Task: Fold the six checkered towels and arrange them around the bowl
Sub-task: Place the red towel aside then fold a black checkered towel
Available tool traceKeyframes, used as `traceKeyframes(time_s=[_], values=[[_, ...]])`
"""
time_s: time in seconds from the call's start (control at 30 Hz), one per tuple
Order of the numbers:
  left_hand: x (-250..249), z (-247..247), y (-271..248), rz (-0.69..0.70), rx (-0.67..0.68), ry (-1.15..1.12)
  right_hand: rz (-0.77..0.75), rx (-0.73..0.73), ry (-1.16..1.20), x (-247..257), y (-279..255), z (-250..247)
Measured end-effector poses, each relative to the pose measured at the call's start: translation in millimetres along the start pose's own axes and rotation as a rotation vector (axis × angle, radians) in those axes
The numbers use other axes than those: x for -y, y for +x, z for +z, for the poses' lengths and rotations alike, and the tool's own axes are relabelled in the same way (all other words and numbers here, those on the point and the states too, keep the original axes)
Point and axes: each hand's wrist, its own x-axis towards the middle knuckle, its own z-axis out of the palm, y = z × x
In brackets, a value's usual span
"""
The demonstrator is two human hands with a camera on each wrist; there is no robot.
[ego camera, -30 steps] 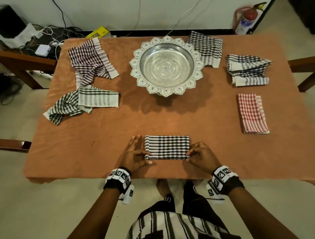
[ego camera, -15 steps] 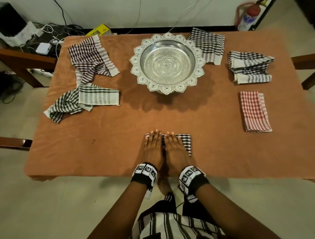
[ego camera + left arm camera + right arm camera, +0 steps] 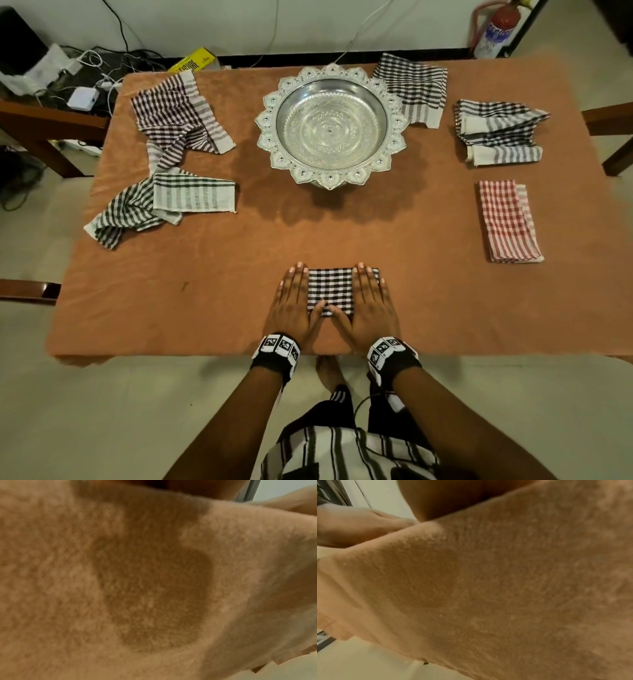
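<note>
A folded black-and-white checkered towel point(image 3: 330, 291) lies near the table's front edge. My left hand point(image 3: 294, 298) presses flat on its left end and my right hand point(image 3: 371, 298) presses flat on its right end, fingers straight. The silver bowl point(image 3: 330, 125) stands at the back middle. A red checkered towel point(image 3: 507, 221) lies folded at the right. Two black-checked towels point(image 3: 414, 87) point(image 3: 496, 133) lie at the back right. Two crumpled towels point(image 3: 178, 113) point(image 3: 154, 205) lie at the left. Both wrist views show only the orange table cover point(image 3: 154, 588) point(image 3: 505, 588) up close.
The orange-covered table point(image 3: 342, 233) has bare surface between the bowl and my hands. Wooden chair arms point(image 3: 44, 123) point(image 3: 613, 137) flank it. Cables and a yellow box point(image 3: 195, 61) lie behind at the left, and a fire extinguisher point(image 3: 496, 31) stands at the back right.
My hands came together on the middle of the towel, then slid apart to its two ends, pressing it flat.
</note>
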Motion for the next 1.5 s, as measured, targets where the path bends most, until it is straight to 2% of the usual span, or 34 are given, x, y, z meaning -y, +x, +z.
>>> traceKeyframes(time_s=[0.2, 0.33, 0.43, 0.57, 0.6, 0.7, 0.83, 1.0, 1.23, 1.33, 1.4, 1.5], values=[[-1.7, -1.1, -1.6, -0.011, -0.002, 0.015, 0.068, -0.025, -0.005, -13.9, -3.6, -3.1], [-3.5, -1.0, -1.1, -0.008, 0.006, 0.018, 0.044, -0.015, 0.029, -22.7, -5.6, -6.2], [-1.7, -4.4, 2.1, -0.015, 0.026, 0.031, 0.069, -0.044, 0.201, -34.2, -6.8, -19.0], [-14.7, -26.8, 11.5, -0.018, -0.051, -0.037, 0.293, -0.317, 0.421, -58.8, -25.9, -45.8], [-19.9, -35.3, 17.4, -0.003, -0.07, -0.069, 0.357, -0.325, 0.525, -64.2, -29.5, -54.4], [-34.8, -54.0, 46.3, 0.055, -0.002, -0.107, 0.5, -0.163, 0.852, -82.5, -33.3, -63.5], [-43.3, -54.1, 77.3, 0.032, 0.083, -0.219, 0.598, -0.235, 1.019, -99.0, -37.7, -52.9], [-35.1, -35.8, 87.4, -0.022, 0.115, -0.346, 0.596, -0.261, 1.049, -96.9, -42.1, -52.7], [-41.7, -47.4, 94.8, -0.054, 0.191, -0.218, 0.63, -0.272, 1.145, -101.2, -38.0, -37.7], [-46.8, -59.9, 95.2, 0.048, 0.259, -0.193, 0.618, -0.253, 1.15, -103.1, -38.4, -38.6], [-47.3, -69.9, 90.9, 0.146, 0.31, -0.308, 0.609, -0.228, 1.176, -104.1, -38.2, -42.1], [-48.2, -87.1, 77.7, 0.2, 0.324, -0.426, 0.576, -0.178, 1.298, -100.6, -38.3, -50.1]])
